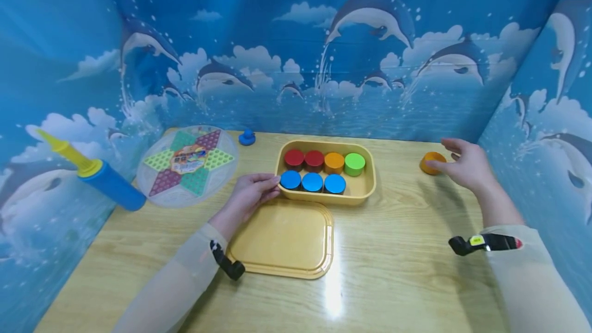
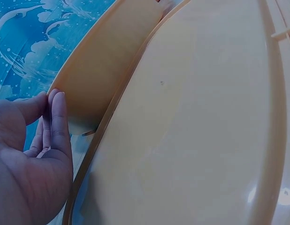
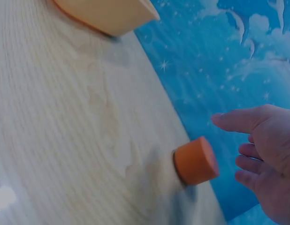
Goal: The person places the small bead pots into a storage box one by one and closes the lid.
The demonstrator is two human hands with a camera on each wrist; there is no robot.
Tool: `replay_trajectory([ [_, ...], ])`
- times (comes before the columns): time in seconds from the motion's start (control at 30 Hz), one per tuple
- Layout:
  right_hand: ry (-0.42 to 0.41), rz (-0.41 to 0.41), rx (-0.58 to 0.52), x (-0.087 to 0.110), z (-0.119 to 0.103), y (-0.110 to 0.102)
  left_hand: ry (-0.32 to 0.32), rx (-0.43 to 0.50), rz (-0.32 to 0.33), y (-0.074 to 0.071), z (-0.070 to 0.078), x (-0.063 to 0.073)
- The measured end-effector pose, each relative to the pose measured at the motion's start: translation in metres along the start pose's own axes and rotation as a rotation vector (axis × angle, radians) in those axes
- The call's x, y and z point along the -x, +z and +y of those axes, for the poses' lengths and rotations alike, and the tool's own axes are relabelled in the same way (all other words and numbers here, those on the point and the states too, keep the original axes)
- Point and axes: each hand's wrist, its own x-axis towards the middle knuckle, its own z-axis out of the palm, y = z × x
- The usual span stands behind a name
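My left hand [image 1: 250, 192] pinches the left front corner of a yellow plastic box [image 1: 324, 199] between thumb and fingers. The left wrist view shows that hand's fingertips on the box wall [image 2: 95, 75]. In the box stand two red cylinders, an orange one [image 1: 334, 162] and a green one [image 1: 354, 163] behind three blue cylinders [image 1: 312, 182]. At the right, another orange cylinder [image 1: 432, 163] stands on the table. My right hand [image 1: 467, 167] is beside it, thumb and fingers spread; the right wrist view shows a gap between hand [image 3: 271, 154] and cylinder [image 3: 196, 161].
A yellow lid [image 1: 282, 240] lies in front of the box. Farther left are a round star-patterned game board [image 1: 187, 166], a blue rubber duck [image 1: 247, 137] and a blue-and-yellow hand pump [image 1: 111, 184]. A dolphin-print curtain [image 1: 296, 81] borders the table [image 1: 393, 271].
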Motion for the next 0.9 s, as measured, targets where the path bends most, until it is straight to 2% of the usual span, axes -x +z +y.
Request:
replay_trajectory([
  [0.23, 0.091, 0.007, -0.083, -0.004, 0.025, 0.013, -0.005, 0.004, 0.001, 0.0, 0.0, 0.0],
  [0.43, 0.154, 0.041, -0.087, -0.01, 0.036, 0.024, 0.003, 0.0, -0.001, 0.002, 0.0, 0.0],
  [0.63, 0.16, 0.071, -0.063, -0.013, 0.039, 0.029, 0.008, 0.001, 0.0, 0.002, 0.0, 0.001],
  [0.9, 0.151, 0.073, -0.083, -0.011, 0.034, 0.03, 0.012, -0.007, 0.0, 0.001, 0.0, 0.001],
])
